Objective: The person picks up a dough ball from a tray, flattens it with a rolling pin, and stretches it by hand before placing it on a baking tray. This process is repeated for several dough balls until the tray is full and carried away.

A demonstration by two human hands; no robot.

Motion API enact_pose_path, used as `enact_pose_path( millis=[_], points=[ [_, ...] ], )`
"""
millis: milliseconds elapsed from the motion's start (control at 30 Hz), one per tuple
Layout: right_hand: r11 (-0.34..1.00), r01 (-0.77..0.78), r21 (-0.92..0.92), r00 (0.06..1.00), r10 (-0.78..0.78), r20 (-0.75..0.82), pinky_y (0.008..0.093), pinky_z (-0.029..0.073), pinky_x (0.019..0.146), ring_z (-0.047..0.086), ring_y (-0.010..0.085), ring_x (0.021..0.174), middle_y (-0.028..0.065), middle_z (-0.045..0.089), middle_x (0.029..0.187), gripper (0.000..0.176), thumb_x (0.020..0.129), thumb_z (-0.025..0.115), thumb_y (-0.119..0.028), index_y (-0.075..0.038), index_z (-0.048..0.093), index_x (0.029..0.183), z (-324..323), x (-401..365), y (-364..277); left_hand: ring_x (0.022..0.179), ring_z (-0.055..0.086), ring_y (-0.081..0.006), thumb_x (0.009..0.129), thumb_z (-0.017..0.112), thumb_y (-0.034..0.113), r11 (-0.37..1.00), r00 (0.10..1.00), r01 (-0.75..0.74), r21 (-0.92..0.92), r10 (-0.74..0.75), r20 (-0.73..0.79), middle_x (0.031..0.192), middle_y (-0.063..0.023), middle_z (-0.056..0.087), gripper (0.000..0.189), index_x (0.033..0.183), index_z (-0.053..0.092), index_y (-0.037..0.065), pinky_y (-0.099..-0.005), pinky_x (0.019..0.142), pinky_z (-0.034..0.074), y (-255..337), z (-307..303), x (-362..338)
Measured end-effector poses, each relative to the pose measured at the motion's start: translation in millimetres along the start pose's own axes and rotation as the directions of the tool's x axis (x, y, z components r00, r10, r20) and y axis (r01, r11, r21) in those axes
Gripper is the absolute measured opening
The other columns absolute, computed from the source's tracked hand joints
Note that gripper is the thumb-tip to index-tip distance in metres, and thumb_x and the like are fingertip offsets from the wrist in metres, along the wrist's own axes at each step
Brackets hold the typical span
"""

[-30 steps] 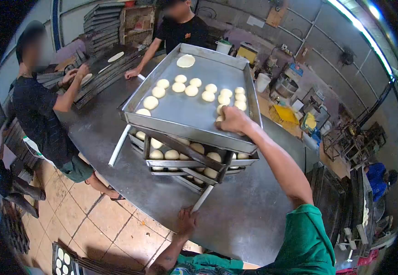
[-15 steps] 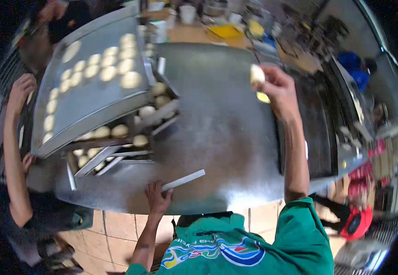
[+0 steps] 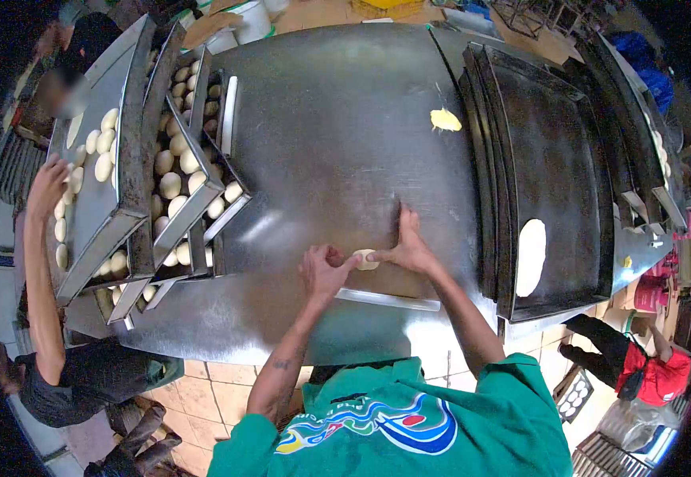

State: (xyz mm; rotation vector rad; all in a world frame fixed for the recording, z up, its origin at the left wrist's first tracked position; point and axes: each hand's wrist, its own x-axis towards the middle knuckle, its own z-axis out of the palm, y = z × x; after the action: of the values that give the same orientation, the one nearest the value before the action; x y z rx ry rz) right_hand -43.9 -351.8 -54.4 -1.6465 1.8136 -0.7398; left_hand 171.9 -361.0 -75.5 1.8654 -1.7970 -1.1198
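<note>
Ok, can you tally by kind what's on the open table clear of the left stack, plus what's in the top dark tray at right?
Small dough piece: 1
Flat dough, in the tray: 1
White rod: 1
Yellow patch: 1
Total: 4

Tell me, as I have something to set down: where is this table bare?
The widest bare patch of table lies between the stacked dough trays at left and the dark trays at right, broken only by a yellow scrap. It is crowded mid-front, where the left hand and right hand meet at a dough piece beyond a pale bar.
</note>
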Motion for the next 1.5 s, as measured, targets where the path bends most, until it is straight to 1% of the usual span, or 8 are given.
enact_pose_path(
  millis=[167, 400, 467, 633, 867, 1100, 1233, 1500],
  points=[
    [0.954, -0.129, -0.27, 0.984, 0.157, 0.083, 0.0449, 0.03, 0.112, 0.031, 0.0442, 0.133, 0.0315, 0.03, 0.143, 0.14, 0.045, 0.095, -0.044, 0.013, 0.016, 0.145, 20.4, 1.4, -0.5, 0.105, 0.052, -0.0278, 0.067, 0.08, 0.056, 0.931, 0.995, -0.093, 0.352, 0.097, 0.007, 0.102, -0.0082, 0.056, 0.055, 0.094, 0.063, 0.011, -0.0453, 0.094, 0.035, 12.0, -12.8, -3.8],
    [0.97, -0.073, -0.232, 0.923, 0.154, 0.354, 0.0499, 0.034, 0.106, 0.041, 0.0422, 0.122, 0.0257, 0.043, 0.134, 0.092, 0.06, 0.089, -0.043, -0.001, 0.049, 0.131, -33.4, -89.6, 22.6, 0.111, 0.051, -0.0282, 0.072, 0.077, 0.05, 0.785, 0.785, -0.607, 0.121, 0.569, 0.243, 0.11, -0.0096, 0.058, 0.055, 0.107, 0.065, 0.01, -0.0465, 0.099, 0.033, -33.7, -48.1, -35.9],
    [0.874, 0.246, -0.419, 0.94, -0.11, 0.322, 0.05, 0.035, 0.103, 0.046, 0.0399, 0.114, 0.0215, 0.051, 0.119, 0.055, 0.075, 0.08, -0.035, -0.007, 0.06, 0.117, -14.2, -131.1, 23.0, 0.11, 0.052, -0.0289, 0.074, 0.076, 0.044, 0.746, 0.742, -0.661, 0.08, 0.635, 0.213, 0.11, -0.0101, 0.059, 0.049, 0.108, 0.065, 0.01, -0.0456, 0.099, 0.035, -45.3, -33.5, -55.7],
    [0.975, 0.047, -0.216, 0.995, -0.066, -0.081, 0.0471, 0.039, 0.099, 0.052, 0.0394, 0.107, 0.0206, 0.057, 0.115, 0.036, 0.085, 0.071, -0.029, -0.008, 0.064, 0.114, 5.4, -100.7, 2.6, 0.101, 0.058, -0.0324, 0.082, 0.074, 0.017, 0.801, 0.828, -0.56, -0.211, 0.531, -0.179, 0.098, -0.0138, 0.064, 0.026, 0.105, 0.067, 0.008, -0.0485, 0.093, 0.042, -46.2, -23.6, -47.3],
    [0.777, 0.003, -0.629, 0.971, -0.152, -0.183, 0.0518, 0.023, 0.114, 0.033, 0.0453, 0.135, 0.0274, 0.04, 0.144, 0.054, 0.101, 0.035, -0.039, -0.003, 0.048, 0.139, 25.2, 1.2, 22.9, 0.144, 0.029, -0.0301, 0.101, 0.039, 0.03, 0.683, 0.785, -0.446, 0.578, 0.609, -0.112, 0.151, -0.0205, 0.036, 0.054, 0.143, 0.039, -0.004, -0.0521, 0.119, 0.012, -26.2, -8.1, 66.8],
    [0.865, -0.192, -0.464, 0.935, 0.017, -0.354, 0.0539, 0.016, 0.117, 0.025, 0.0487, 0.139, 0.0346, 0.032, 0.146, 0.066, 0.101, 0.033, -0.04, 0.011, 0.033, 0.142, 6.1, 97.4, 57.7, 0.144, 0.026, -0.0371, 0.101, 0.037, 0.027, 0.806, 0.855, -0.519, -0.284, 0.497, -0.15, 0.154, -0.0241, 0.029, 0.055, 0.144, 0.035, -0.008, -0.05, 0.119, 0.012, 11.0, -2.1, 193.6],
    [0.858, -0.169, -0.485, 0.972, 0.063, -0.228, 0.0521, 0.016, 0.118, 0.022, 0.0475, 0.142, 0.0333, 0.03, 0.148, 0.066, 0.1, 0.035, -0.04, 0.012, 0.035, 0.141, 28.1, 0.2, 26.8, 0.144, 0.027, -0.0313, 0.102, 0.036, 0.027, 0.661, 0.778, -0.55, 0.51, 0.628, 0.025, 0.153, -0.022, 0.032, 0.054, 0.145, 0.036, -0.005, -0.0499, 0.12, 0.012, -25.9, -7.5, 60.1],
    [0.934, 0.037, -0.355, 0.989, -0.085, -0.121, 0.0488, 0.029, 0.114, 0.031, 0.0442, 0.139, 0.0283, 0.039, 0.144, 0.058, 0.095, 0.054, -0.028, 0.008, 0.041, 0.138, 37.9, -158.4, 10.1, 0.14, 0.036, -0.0286, 0.097, 0.048, 0.016, 0.694, 0.776, -0.602, 0.394, 0.624, 0.088, 0.148, -0.0162, 0.042, 0.049, 0.142, 0.042, -0.001, -0.0485, 0.118, 0.018, -77.9, -8.7, -122.3]
  ],
)
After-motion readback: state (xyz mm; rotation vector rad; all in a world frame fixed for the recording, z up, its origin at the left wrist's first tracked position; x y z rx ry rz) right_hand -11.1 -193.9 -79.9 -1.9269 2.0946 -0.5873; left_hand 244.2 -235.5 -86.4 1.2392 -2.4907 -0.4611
